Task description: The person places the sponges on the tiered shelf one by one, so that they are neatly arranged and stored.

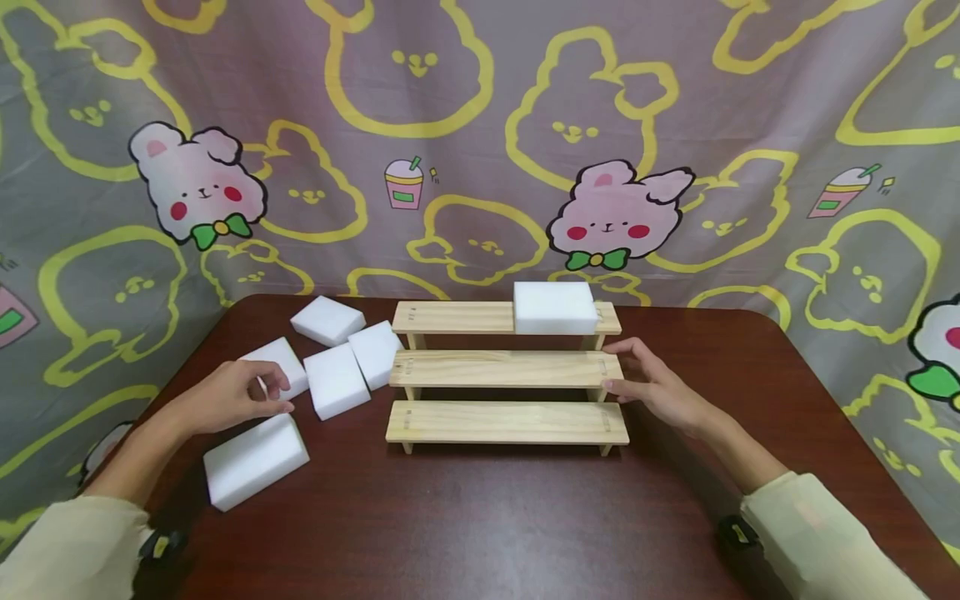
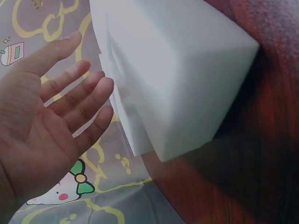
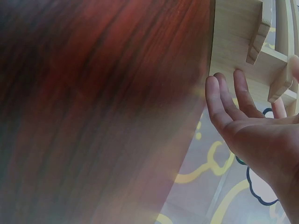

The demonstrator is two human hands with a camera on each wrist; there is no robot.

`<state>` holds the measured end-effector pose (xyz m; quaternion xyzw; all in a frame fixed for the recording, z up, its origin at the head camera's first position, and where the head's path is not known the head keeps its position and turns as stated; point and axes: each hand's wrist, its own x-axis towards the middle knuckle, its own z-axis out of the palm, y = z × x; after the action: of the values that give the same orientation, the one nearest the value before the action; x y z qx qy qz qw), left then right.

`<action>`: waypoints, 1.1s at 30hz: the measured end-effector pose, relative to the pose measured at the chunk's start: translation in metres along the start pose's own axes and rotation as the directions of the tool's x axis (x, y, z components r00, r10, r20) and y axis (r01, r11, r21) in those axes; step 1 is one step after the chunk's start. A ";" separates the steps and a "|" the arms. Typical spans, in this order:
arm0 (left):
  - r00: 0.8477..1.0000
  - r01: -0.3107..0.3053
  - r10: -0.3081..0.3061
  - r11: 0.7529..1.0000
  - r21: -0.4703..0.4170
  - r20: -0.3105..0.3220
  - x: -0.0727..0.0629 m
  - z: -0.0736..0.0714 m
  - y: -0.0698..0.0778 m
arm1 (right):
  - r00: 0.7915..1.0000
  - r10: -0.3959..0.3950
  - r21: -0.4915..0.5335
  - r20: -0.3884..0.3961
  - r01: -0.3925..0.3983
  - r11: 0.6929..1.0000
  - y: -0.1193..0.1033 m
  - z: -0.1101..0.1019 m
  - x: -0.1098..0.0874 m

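A three-tier wooden stand (image 1: pixel 506 422) stands mid-table. My right hand (image 1: pixel 656 392) is at its right end, thumb at the front edge of the middle shelf and forefinger at its back edge, gripping that end between them; the other fingers (image 3: pixel 239 93) extend beside it. My left hand (image 1: pixel 228 396) hovers over white foam blocks on the left, fingers loosely bent, holding nothing. Just in front of it lies one block (image 1: pixel 257 462), and another block (image 1: pixel 273 367) is partly hidden behind its fingers. In the left wrist view, the palm faces a large white block (image 2: pixel 196 84).
One white block (image 1: pixel 555 307) sits on the top shelf, towards its right end. More white blocks (image 1: pixel 337 381) lie left of the stand on the dark red-brown table (image 1: pixel 495 525). A patterned cloth (image 1: pixel 465 167) hangs behind the table.
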<state>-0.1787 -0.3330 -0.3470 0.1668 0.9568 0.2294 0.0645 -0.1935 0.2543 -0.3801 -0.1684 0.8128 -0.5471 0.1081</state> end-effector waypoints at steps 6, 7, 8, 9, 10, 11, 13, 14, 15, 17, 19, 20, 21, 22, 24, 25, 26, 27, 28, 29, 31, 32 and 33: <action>0.999 -0.002 0.001 1.000 0.011 0.040 -0.004 0.001 -0.002 | 1.000 0.001 0.000 -0.003 -0.001 1.000 0.000 -0.001 0.000; 0.999 0.002 -0.003 1.000 0.008 0.052 -0.005 0.001 -0.002 | 1.000 0.001 0.001 -0.003 -0.001 1.000 0.000 0.000 0.000; 0.998 0.008 -0.008 1.000 0.006 0.065 -0.005 0.002 -0.002 | 1.000 0.001 0.001 -0.003 -0.001 1.000 0.001 0.000 0.000; 0.997 0.011 -0.011 1.000 -0.001 0.076 -0.005 0.002 -0.002 | 1.000 0.000 0.002 -0.003 0.000 1.000 0.001 0.000 0.000; 0.996 0.017 -0.016 1.000 -0.006 0.087 -0.006 0.002 -0.002 | 1.000 0.000 0.002 -0.003 0.000 1.000 0.001 0.000 0.000; 0.995 0.022 -0.020 1.000 -0.010 0.095 -0.006 0.003 -0.002 | 1.000 -0.001 0.003 -0.002 0.001 1.000 0.001 0.000 0.000; 0.994 0.025 -0.023 0.999 -0.019 0.107 -0.006 0.004 -0.003 | 1.000 -0.003 0.003 -0.001 0.003 1.000 0.001 0.000 0.000; 0.994 0.025 -0.022 0.999 -0.021 0.110 -0.007 0.004 -0.003 | 1.000 -0.004 0.003 -0.001 0.004 1.000 0.002 0.000 0.000; 0.993 0.026 -0.024 0.999 -0.021 0.112 -0.007 0.004 -0.003 | 1.000 -0.005 0.005 0.000 0.005 1.000 0.002 0.000 0.000; 0.993 0.031 -0.028 0.999 -0.018 0.113 -0.006 0.005 -0.003 | 1.000 -0.007 0.005 0.000 0.007 1.000 0.002 0.000 0.000; 0.994 0.024 -0.022 1.000 -0.014 0.108 -0.005 0.005 -0.004 | 1.000 -0.007 0.005 -0.001 0.007 1.000 0.002 0.000 0.000; 0.995 0.021 -0.020 1.000 -0.011 0.101 -0.005 0.005 -0.005 | 1.000 -0.006 0.005 -0.001 0.006 1.000 0.002 0.000 0.000; 0.996 0.012 -0.012 1.000 -0.006 0.089 -0.005 0.006 -0.005 | 1.000 -0.006 0.005 -0.001 0.006 1.000 0.002 0.000 0.000; 0.997 -0.001 0.001 1.000 -0.003 0.076 -0.004 0.007 -0.006 | 1.000 -0.006 0.005 -0.002 0.006 1.000 0.002 0.000 0.000; 0.999 -0.014 0.014 1.000 0.003 0.050 -0.004 0.009 -0.007 | 1.000 -0.005 0.004 -0.002 0.005 1.000 0.002 0.000 0.001; 0.999 -0.018 0.018 1.000 0.007 0.039 -0.004 0.010 -0.008 | 1.000 -0.004 0.004 -0.002 0.004 1.000 0.002 0.000 0.001; 0.999 -0.020 0.019 1.000 0.011 0.031 -0.004 0.011 -0.007 | 1.000 -0.004 0.003 -0.002 0.004 1.000 0.001 0.000 0.001; 1.000 -0.015 0.015 1.000 0.015 0.025 -0.005 0.011 -0.007 | 1.000 -0.003 0.003 -0.002 0.003 1.000 0.001 0.000 0.001; 1.000 -0.005 0.005 1.000 0.017 0.025 -0.005 0.012 -0.006 | 1.000 -0.002 0.001 -0.002 0.002 1.000 0.001 0.000 0.001; 1.000 0.000 -0.001 1.000 0.018 0.027 -0.007 0.011 -0.005 | 1.000 -0.001 -0.001 -0.002 0.001 1.000 0.001 0.000 0.001; 0.999 0.018 -0.019 1.000 0.016 0.039 -0.009 0.012 -0.004 | 1.000 0.000 -0.003 -0.001 0.000 1.000 0.001 0.000 0.001; 0.998 0.026 -0.026 1.000 0.012 0.048 -0.011 0.012 -0.003 | 1.000 0.001 -0.003 -0.001 -0.001 1.000 0.001 -0.001 0.001; 0.998 0.033 -0.034 0.999 0.010 0.061 -0.012 0.012 -0.002 | 1.000 0.001 0.000 -0.002 -0.001 1.000 0.001 -0.001 0.001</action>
<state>-0.1657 -0.3335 -0.3581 0.1581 0.9580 0.2187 0.0966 -0.1944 0.2549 -0.3808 -0.1678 0.8130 -0.5471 0.1077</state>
